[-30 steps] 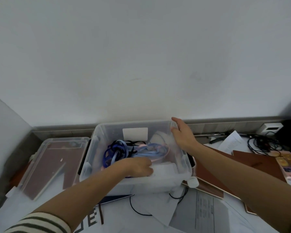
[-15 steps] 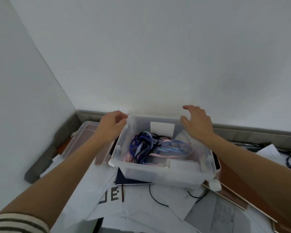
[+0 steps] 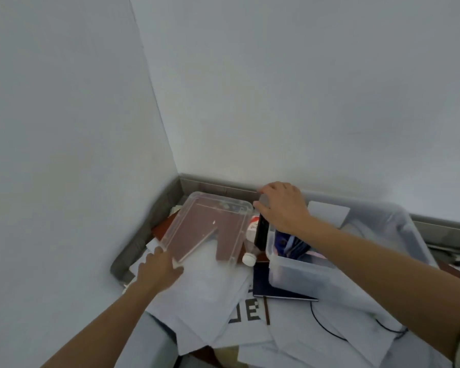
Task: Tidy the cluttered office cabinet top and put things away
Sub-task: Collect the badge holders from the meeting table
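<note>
A clear plastic bin (image 3: pixel 361 277) holding blue and pink lanyards (image 3: pixel 290 245) stands on the cluttered cabinet top at the right. My right hand (image 3: pixel 283 205) grips the bin's far left corner, fingers curled over the rim above a black side latch (image 3: pixel 260 232). The bin's clear lid (image 3: pixel 207 224) lies flat in the wall corner to the left, over brown boards. My left hand (image 3: pixel 160 269) rests on the lid's near left corner, fingers stretched along its edge; the hand is blurred.
A small bottle with a white cap (image 3: pixel 248 257) lies between lid and bin. A dark notebook (image 3: pixel 274 288) sticks out from under the bin. Loose white papers (image 3: pixel 210 309) and a black cable (image 3: pixel 327 330) cover the near surface. Walls close in on the left and behind.
My left hand left the bin's left rim and dropped to the lid's near corner. My right hand crossed from the bin's right side to its far left corner. The view swung left.
</note>
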A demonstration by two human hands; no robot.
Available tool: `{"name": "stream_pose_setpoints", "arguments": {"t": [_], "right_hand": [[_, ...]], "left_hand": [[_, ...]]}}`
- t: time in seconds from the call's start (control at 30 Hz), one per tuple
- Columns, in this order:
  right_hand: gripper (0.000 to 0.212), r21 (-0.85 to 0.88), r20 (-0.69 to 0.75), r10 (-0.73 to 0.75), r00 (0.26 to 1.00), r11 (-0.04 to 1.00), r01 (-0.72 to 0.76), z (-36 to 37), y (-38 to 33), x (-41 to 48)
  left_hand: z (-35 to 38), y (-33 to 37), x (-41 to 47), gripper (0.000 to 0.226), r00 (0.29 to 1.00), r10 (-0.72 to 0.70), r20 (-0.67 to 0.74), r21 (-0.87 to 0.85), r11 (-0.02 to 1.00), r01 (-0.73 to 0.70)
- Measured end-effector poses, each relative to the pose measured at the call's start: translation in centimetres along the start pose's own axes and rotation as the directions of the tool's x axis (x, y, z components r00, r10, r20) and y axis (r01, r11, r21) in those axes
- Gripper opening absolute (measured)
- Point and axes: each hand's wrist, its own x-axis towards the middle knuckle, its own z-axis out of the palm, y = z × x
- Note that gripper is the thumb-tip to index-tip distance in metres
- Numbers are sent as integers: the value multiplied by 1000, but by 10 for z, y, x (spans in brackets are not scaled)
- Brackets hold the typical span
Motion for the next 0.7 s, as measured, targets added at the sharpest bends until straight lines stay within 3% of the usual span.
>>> {"name": "stream_pose_setpoints", "arguments": {"t": [0.07,0.13,0.23,0.3,0.4,0.5,0.6,0.7], "right_hand": [[44,-156,62,-53,997,986,62,10,-14,8],[42,-325,236,-64,970,935,141,20,-31,20],[43,-385,527,-13,850,888,252,37,-56,27],[50,-401,635,17,772,862,311,50,-64,26],[65,-387,627,6,779,870,305,64,-70,34],[96,-499,499,172,849,858,119,67,-67,48],[91,-496,451,326,831,865,-70,62,-58,58],[79,-452,513,248,822,892,13,56,-53,61]], "left_hand": [[11,-4,-6,70,999,27,29,31,999,-28],[18,-7,-9,83,997,66,33,54,996,-67],[23,-10,-12,105,990,93,110,63,993,-100],[26,-13,-15,118,982,114,154,69,990,-126],[31,-24,-12,112,982,129,135,116,983,-145],[29,-30,-4,100,986,128,105,138,980,-142],[23,-37,9,96,988,119,94,142,981,-132],[19,-39,18,94,987,123,100,146,980,-136]]}}
